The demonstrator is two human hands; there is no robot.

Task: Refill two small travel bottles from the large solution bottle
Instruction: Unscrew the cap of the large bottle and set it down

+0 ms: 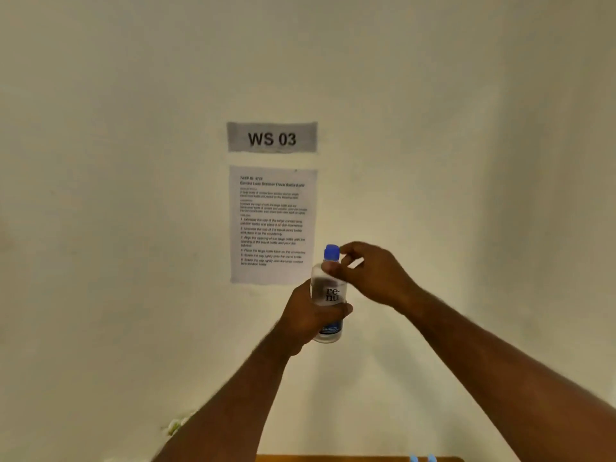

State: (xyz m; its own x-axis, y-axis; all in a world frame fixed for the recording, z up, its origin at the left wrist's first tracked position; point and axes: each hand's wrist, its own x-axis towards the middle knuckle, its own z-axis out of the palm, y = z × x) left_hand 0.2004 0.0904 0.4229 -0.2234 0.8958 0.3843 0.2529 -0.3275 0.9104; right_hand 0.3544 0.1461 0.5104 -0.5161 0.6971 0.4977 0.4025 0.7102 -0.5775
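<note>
Up in front of the wall, we are holding the solution bottle [328, 300] in the air, our left hand [308, 316] wrapped tight around its middle. Our right hand [371, 276] is pinching by the blue cap [332, 252] with curled fingers. Squeezing hard once the cap is off could be spilling drops past the instruction sheet [272, 225].

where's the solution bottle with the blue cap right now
In the head view it is held upright at centre frame, the left hand wrapped around the solution bottle, the right hand at its blue cap, before the instruction sheet.
</note>
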